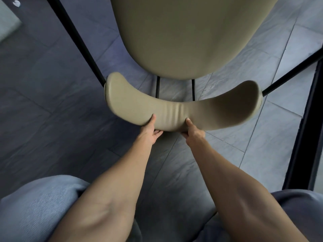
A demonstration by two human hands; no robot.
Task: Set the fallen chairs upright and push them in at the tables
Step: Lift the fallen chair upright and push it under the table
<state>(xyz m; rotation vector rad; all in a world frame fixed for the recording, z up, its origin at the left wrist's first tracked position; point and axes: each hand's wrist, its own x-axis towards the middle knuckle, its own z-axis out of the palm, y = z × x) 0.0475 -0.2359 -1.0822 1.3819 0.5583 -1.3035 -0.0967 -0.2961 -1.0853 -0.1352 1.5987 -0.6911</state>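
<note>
A beige padded chair stands directly below me, seen from above. Its curved backrest (174, 109) arcs across the middle of the view and its seat (190, 37) reaches toward the top. Thin black legs (76, 39) slant out to either side. My left hand (151, 131) grips the near edge of the backrest left of centre, thumb on top and fingers underneath. My right hand (193, 132) holds the same edge just right of centre in the same way.
Grey stone floor tiles (52, 119) lie all around the chair. A dark vertical frame (304, 137) runs down the right side. A pale surface corner (7, 23) shows at the top left. My blue-grey sleeves fill the bottom corners.
</note>
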